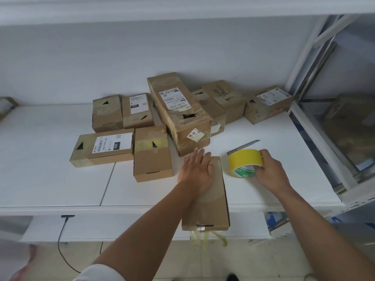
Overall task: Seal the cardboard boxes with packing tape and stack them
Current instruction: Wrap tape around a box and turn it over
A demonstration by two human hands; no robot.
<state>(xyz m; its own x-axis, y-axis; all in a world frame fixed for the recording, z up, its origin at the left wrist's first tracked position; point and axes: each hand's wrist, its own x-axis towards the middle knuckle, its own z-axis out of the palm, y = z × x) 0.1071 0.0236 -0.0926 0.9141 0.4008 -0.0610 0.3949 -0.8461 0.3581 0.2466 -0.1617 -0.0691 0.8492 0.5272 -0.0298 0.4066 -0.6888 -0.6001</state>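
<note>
The long, flat brown cardboard box [211,199] is pressed down by the flat, spread left hand [195,171] — light and stiff, it seems. The yellow roll of packing tape [245,162] is gripped by the right hand [269,171], and is probably best held through its core.

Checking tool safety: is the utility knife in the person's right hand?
No. The right hand grips the yellow tape roll; the utility knife lies on the table behind it.

I saw open shelf [50,179] to the left. Clustered boxes [182,118] blocked the back, and a knife [243,147] lay beside them.
</note>
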